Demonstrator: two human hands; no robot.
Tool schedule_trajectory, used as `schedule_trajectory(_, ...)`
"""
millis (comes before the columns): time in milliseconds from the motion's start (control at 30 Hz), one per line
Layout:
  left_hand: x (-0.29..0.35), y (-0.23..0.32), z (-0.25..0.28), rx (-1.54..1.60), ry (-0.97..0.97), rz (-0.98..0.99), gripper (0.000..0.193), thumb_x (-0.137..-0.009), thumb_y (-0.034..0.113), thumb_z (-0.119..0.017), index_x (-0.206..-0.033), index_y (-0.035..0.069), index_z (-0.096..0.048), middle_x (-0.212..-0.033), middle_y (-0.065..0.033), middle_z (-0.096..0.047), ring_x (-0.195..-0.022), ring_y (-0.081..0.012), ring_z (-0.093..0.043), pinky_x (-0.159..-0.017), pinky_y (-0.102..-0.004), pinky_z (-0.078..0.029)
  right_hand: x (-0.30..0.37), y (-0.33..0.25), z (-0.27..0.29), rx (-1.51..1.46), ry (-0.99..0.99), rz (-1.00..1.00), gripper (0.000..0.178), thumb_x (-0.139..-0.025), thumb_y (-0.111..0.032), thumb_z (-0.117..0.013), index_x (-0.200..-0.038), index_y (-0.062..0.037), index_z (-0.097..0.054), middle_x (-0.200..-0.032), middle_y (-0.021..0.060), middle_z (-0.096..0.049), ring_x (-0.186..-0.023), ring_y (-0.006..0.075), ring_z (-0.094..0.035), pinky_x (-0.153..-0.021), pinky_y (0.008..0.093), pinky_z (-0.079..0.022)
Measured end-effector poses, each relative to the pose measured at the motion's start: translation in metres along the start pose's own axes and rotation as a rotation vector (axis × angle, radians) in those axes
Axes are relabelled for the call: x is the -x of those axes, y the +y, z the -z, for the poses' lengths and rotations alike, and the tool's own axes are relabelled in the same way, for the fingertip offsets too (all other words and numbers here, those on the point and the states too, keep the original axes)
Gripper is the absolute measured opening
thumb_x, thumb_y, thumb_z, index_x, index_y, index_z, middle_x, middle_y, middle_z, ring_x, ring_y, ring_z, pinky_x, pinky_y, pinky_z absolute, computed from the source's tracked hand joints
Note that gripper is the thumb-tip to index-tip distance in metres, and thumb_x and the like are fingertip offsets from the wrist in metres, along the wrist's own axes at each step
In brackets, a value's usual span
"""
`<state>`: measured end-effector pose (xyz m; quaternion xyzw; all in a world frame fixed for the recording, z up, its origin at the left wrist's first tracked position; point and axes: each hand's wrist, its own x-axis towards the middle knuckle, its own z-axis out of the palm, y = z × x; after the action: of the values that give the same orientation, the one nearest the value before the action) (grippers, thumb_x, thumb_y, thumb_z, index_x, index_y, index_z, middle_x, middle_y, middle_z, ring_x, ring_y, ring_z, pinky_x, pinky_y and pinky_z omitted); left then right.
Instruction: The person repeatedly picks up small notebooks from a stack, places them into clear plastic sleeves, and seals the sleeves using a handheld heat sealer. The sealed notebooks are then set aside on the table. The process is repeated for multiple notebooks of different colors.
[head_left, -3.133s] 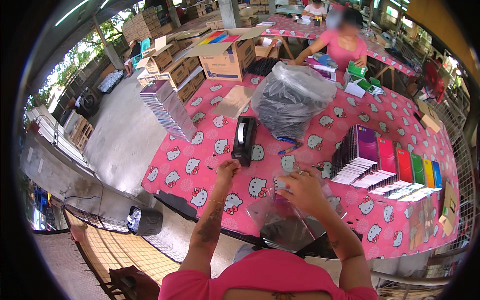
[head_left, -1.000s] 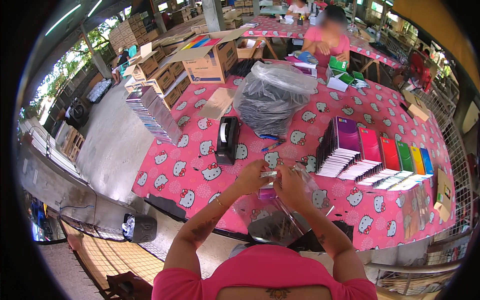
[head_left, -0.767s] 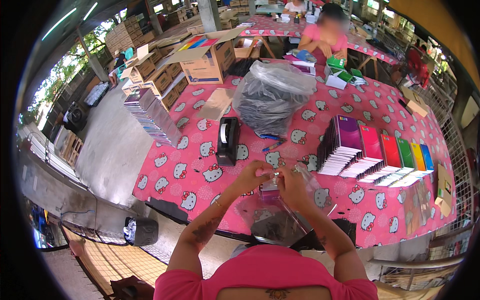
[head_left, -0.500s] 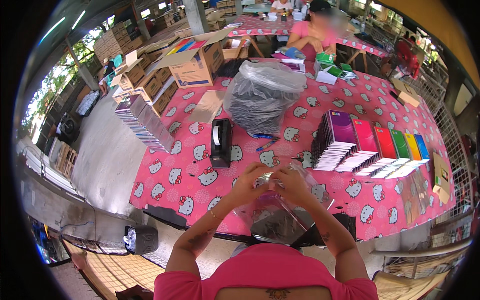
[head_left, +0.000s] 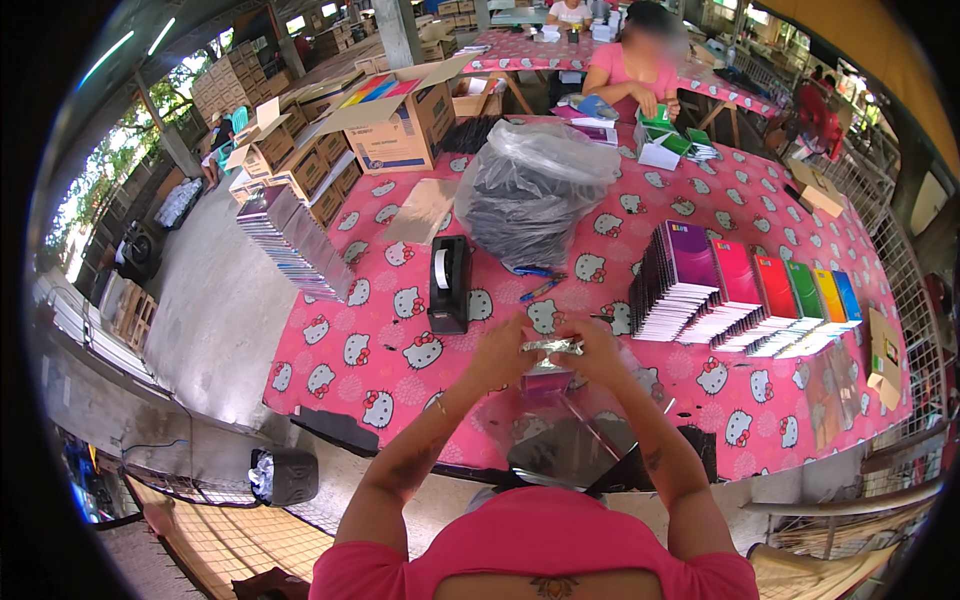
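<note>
In front of me a clear plastic bag (head_left: 552,347) lies over a stack with a purple cover (head_left: 545,384), probably notebooks. Its far edge is pinched by my left hand (head_left: 503,354) on one side and my right hand (head_left: 592,352) on the other, the plastic stretched and shiny between them. The fingers of both hands are closed. The rest of the film spreads toward me over a dark surface at the table's near edge. Just beyond my left hand stands a black tape dispenser (head_left: 449,300). Two blue pens (head_left: 541,289) lie past my hands.
Several stepped stacks of coloured spiral notebooks (head_left: 690,255) stand right of me. A large plastic bag with dark contents (head_left: 520,200) sits mid-table. More notebooks (head_left: 290,245) are piled at left, near open cartons (head_left: 398,135). Across the table, a person (head_left: 640,70) handles green notebooks (head_left: 657,125).
My hands have drawn slightly apart, and the edge of the clear plastic now shows stretched between them. The view has shifted a little. Across the table, the person has lifted a green notebook slightly.
</note>
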<state>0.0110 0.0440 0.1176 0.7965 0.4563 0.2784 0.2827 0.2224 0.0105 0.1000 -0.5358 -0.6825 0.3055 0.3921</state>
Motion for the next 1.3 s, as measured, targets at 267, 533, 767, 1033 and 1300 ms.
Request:
schedule_trajectory(267, -0.011, -0.145, 0.040, -0.286, 0.641, 0.260, 0.038, -0.079, 0.026, -0.080, -0.102, -0.002, -0.069, -0.080, -0.0123, -0.066, -0.072, -0.0216, -0.066, -0.069, -0.0337, -0.054, -0.003, 0.033, -0.021, -0.340, -0.048, -0.194, 0.038, -0.079, -0.013, -0.079, -0.113, -0.0046, -0.065, -0.103, 0.0041, -0.068, -0.094, 0.0144, -0.062, -0.084, 0.0303, -0.051)
schedule_trajectory(533, -0.007, -0.172, 0.046, 0.706, 0.566, 0.587, 0.023, -0.088, 0.028, -0.076, -0.094, 0.006, -0.071, -0.076, 0.0006, -0.062, -0.059, -0.0099, -0.053, -0.050, -0.0240, -0.041, -0.004, 0.034, -0.026, -0.325, -0.002, -0.137, 0.032, -0.081, -0.009, -0.075, -0.111, -0.0047, -0.065, -0.101, 0.0039, -0.068, -0.093, 0.0147, -0.063, -0.085, 0.0306, -0.051)
schedule_trajectory(767, 0.030, -0.167, 0.028, 0.235, 0.655, 0.548, 0.016, -0.091, 0.020, -0.068, -0.085, 0.005, -0.070, -0.084, -0.0109, -0.072, -0.070, -0.0237, -0.067, -0.060, -0.0365, -0.049, -0.001, 0.030, -0.025, -0.338, 0.005, -0.170, 0.031, -0.082, -0.010, -0.075, -0.111, -0.0046, -0.064, -0.101, 0.0047, -0.067, -0.094, 0.0156, -0.063, -0.085, 0.0309, -0.051)
schedule_trajectory(1033, -0.024, -0.018, 0.057, -0.036, -0.183, -0.389, 0.014, -0.081, 0.022, -0.072, -0.090, 0.011, -0.074, -0.081, -0.0083, -0.072, -0.080, -0.0307, -0.069, -0.071, -0.0418, -0.054, 0.003, 0.032, -0.028, -0.302, 0.035, -0.104, 0.036, -0.084, -0.011, -0.074, -0.115, -0.0042, -0.059, -0.103, 0.0066, -0.064, -0.095, 0.0155, -0.060, -0.083, 0.0310, -0.050)
schedule_trajectory(1300, -0.113, -0.024, 0.023, -0.099, -0.971, -0.112, 0.023, -0.089, 0.030, -0.074, -0.093, 0.010, -0.064, -0.085, -0.0033, -0.068, -0.082, -0.0120, -0.061, -0.080, -0.0257, -0.042, 0.005, 0.026, -0.023, -0.393, 0.002, -0.146, 0.042, -0.085, -0.012, -0.074, -0.122, -0.0062, -0.056, -0.104, 0.0087, -0.062, -0.095, 0.0170, -0.060, -0.081, 0.0325, -0.050)
